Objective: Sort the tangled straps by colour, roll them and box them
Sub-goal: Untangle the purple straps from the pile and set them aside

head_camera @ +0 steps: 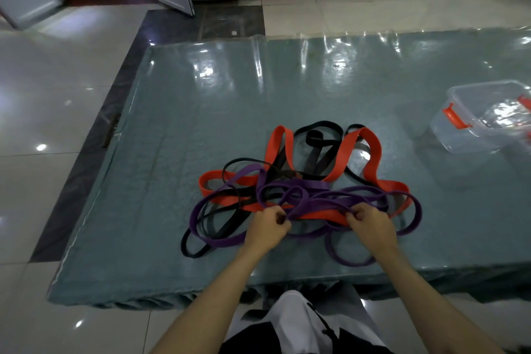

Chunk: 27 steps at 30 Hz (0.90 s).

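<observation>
A tangle of straps lies on the table's near half: wide red straps, purple straps and black straps, all looped through one another. My left hand pinches a purple strap at the tangle's front edge. My right hand grips purple strap loops a little to the right, over a red strap. A clear plastic box with orange latches stands open at the table's right side.
The table wears a teal cloth under a shiny clear plastic sheet. Its near edge runs just in front of my hands. Glossy floor tiles surround it, with doors and a panel at the back.
</observation>
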{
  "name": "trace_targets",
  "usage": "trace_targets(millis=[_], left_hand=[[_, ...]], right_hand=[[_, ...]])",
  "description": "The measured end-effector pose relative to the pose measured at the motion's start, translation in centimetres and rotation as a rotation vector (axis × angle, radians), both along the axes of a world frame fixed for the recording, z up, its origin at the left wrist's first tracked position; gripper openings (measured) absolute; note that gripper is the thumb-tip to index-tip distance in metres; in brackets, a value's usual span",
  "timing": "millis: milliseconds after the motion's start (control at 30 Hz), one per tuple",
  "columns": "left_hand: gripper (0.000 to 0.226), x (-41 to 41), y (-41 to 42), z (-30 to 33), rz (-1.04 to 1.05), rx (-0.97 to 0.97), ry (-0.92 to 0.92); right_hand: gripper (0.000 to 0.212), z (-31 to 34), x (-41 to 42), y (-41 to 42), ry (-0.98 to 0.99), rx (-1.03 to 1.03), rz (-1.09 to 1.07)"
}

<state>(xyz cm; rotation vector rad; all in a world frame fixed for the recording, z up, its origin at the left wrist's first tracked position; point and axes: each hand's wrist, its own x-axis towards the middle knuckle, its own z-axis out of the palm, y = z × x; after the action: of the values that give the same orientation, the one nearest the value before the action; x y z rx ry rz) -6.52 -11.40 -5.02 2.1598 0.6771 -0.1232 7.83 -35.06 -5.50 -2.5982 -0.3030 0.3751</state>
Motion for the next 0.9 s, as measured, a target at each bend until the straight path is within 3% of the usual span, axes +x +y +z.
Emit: trace_targets(millis=[167, 267, 500, 700, 800, 900], left_hand=[[0.011, 1.1, 0.4, 1.9, 0.281, -0.578, -0.103], [0.014, 1.1, 0.1, 2.5, 0.314, -0.739, -0.075], [0.03, 1.3, -1.9, 0.6, 0.307, -0.825, 0.003], [0.04, 1.9, -3.1, -1.1, 0.466, -0.733, 0.038], [0.024, 1.9, -3.2, -1.7, 0.431, -0.675, -0.003], [0.021, 1.5, -2.9, -1.7, 0.387, -0.635, -0.075]], right_hand=[[0.021, 2.0, 0.9, 2.0, 0.266, 0.394, -0.1], [0.025, 2.7, 0.8, 3.0, 0.422, 0.614, -0.166], [0.024, 2.6, -1.5, 4.0, 0.694, 0.62, 0.071], [0.031, 0.9, -3.4, 3.2, 0.815, 0.428, 0.26], [0.03, -0.3, -3.7, 2.8, 0.751, 0.447, 0.207], [0.029, -1.0, -3.1, 3.1, 0.608, 0.604, -0.054]])
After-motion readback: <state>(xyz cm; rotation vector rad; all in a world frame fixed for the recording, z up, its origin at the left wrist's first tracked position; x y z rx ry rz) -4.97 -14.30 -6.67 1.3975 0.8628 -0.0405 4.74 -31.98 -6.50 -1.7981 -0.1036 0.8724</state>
